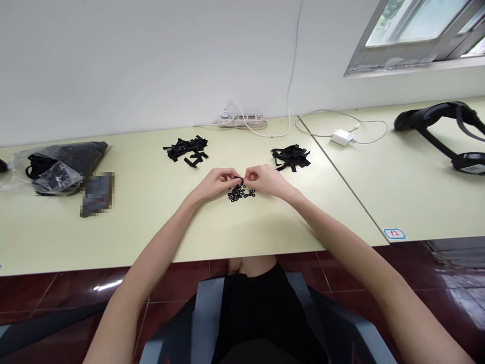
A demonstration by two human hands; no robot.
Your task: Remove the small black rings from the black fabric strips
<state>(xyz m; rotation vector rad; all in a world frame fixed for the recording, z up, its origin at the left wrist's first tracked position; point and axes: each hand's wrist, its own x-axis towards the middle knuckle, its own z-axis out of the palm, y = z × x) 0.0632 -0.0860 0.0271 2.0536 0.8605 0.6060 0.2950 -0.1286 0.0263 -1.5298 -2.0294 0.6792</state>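
Note:
My left hand (pixel 216 183) and my right hand (pixel 265 179) meet near the middle of the table, fingertips almost touching. Between them they pinch a short black strip (pixel 238 177), mostly covered by the fingers. Right below the fingertips lies a small heap of black rings (pixel 237 193), some loose at its edge. Beyond my left hand is a pile of short black strips (pixel 185 147), some with small rings on them. A second pile of black fabric strips (pixel 291 156) lies just beyond my right hand.
At the left are a clear plastic bag (pixel 56 172) with black contents and a blurred dark item (pixel 97 193). A power strip (pixel 241 121) runs along the wall. To the right are a white charger (pixel 343 137) with its cable and a black headset (pixel 439 129).

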